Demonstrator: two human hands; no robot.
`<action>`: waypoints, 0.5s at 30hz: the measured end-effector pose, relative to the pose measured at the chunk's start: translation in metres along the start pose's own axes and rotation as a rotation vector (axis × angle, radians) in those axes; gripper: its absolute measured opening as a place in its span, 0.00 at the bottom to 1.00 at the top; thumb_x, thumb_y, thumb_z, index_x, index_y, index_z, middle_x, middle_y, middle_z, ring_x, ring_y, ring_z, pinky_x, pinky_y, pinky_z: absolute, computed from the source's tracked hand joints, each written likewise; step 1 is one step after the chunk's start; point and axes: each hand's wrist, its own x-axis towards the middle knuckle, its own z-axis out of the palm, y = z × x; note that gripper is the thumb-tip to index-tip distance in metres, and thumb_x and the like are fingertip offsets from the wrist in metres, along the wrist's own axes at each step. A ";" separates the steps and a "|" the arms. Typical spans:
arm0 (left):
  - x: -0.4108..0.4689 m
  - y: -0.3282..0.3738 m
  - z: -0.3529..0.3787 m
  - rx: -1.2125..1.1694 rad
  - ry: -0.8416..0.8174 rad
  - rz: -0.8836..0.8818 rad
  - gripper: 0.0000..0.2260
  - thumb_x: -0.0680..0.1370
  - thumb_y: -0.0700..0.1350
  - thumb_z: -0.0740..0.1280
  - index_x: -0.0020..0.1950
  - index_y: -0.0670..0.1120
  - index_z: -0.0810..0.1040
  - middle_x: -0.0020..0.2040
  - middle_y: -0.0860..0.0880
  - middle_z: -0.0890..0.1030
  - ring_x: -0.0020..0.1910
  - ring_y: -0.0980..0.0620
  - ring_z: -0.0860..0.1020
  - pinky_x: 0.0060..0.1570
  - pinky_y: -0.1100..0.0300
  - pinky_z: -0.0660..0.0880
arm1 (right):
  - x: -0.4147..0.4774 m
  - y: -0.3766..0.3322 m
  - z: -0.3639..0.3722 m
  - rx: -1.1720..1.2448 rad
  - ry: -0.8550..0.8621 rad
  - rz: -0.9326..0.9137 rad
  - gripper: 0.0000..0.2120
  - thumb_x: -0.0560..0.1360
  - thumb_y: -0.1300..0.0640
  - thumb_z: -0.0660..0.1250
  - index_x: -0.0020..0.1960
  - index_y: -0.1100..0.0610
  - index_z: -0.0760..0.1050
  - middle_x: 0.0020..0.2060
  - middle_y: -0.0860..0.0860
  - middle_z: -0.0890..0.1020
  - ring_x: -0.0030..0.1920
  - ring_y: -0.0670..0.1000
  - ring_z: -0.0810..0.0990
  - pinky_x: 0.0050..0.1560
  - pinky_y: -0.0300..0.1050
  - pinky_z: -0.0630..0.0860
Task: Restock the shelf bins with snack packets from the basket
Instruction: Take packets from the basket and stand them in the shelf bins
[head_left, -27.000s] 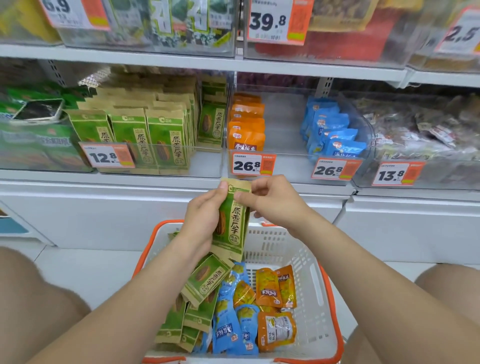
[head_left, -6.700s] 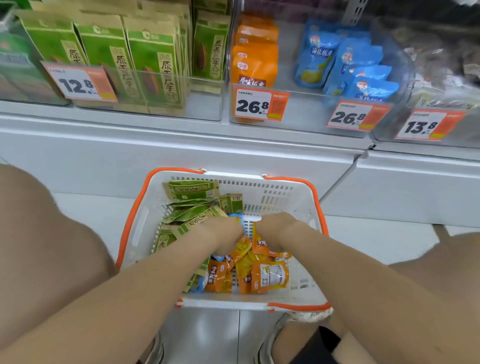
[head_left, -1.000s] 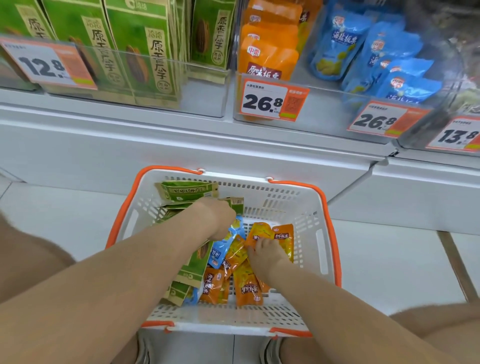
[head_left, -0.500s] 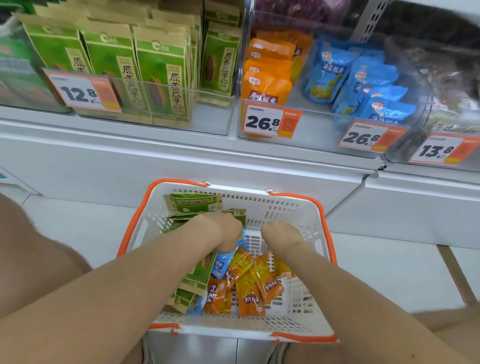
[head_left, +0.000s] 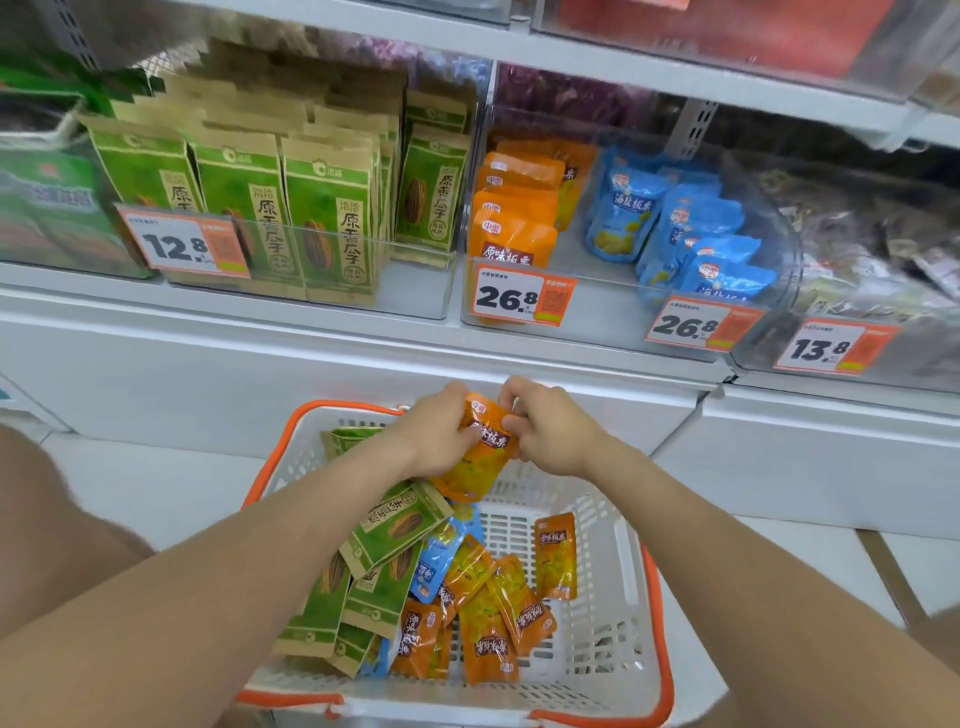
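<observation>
Packet (head_left: 480, 447), orange, held up above far rim of basket (head_left: 621, 566), pinched between both hands. Half a second earlier: both hands down among loose packets inside basket; since raised with this one gathered. Taken as pick completed, carry to shelf pending. Left hand (head_left: 434, 434) curled round packet's left edge and upper face. Right hand (head_left: 550, 431) pinching right edge near top, fingers bent. Cannot tell whether single packet or small stack. Held midway between hands, touching both, below shelf front. Orange bin (head_left: 602, 306) directly above, behind left 26.8 tag (head_left: 522, 297), part filled. Remaining in basket: orange packets (head_left: 491, 618), blue packets (head_left: 436, 561), green packets (head_left: 387, 535). Judged well short of finished; next move likely an upward reach into orange bin.
</observation>
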 end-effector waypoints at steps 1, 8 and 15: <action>0.002 0.002 -0.006 -0.083 0.095 0.004 0.10 0.83 0.47 0.68 0.61 0.47 0.71 0.55 0.45 0.81 0.55 0.42 0.80 0.52 0.50 0.76 | 0.001 -0.007 -0.009 0.029 0.054 -0.014 0.08 0.79 0.62 0.65 0.48 0.49 0.70 0.38 0.51 0.84 0.40 0.54 0.84 0.44 0.57 0.82; -0.008 0.037 -0.043 -0.593 0.286 0.190 0.08 0.83 0.42 0.69 0.60 0.53 0.78 0.53 0.50 0.87 0.50 0.49 0.86 0.54 0.43 0.83 | -0.008 -0.056 -0.081 -0.019 0.325 -0.111 0.10 0.74 0.46 0.73 0.52 0.46 0.77 0.42 0.45 0.84 0.44 0.49 0.82 0.46 0.50 0.81; -0.019 0.088 -0.083 -0.414 0.514 0.374 0.08 0.86 0.54 0.64 0.58 0.51 0.77 0.48 0.53 0.84 0.47 0.56 0.82 0.46 0.56 0.79 | -0.024 -0.088 -0.162 0.096 0.510 -0.220 0.08 0.75 0.53 0.71 0.54 0.47 0.77 0.47 0.43 0.82 0.46 0.47 0.82 0.45 0.50 0.81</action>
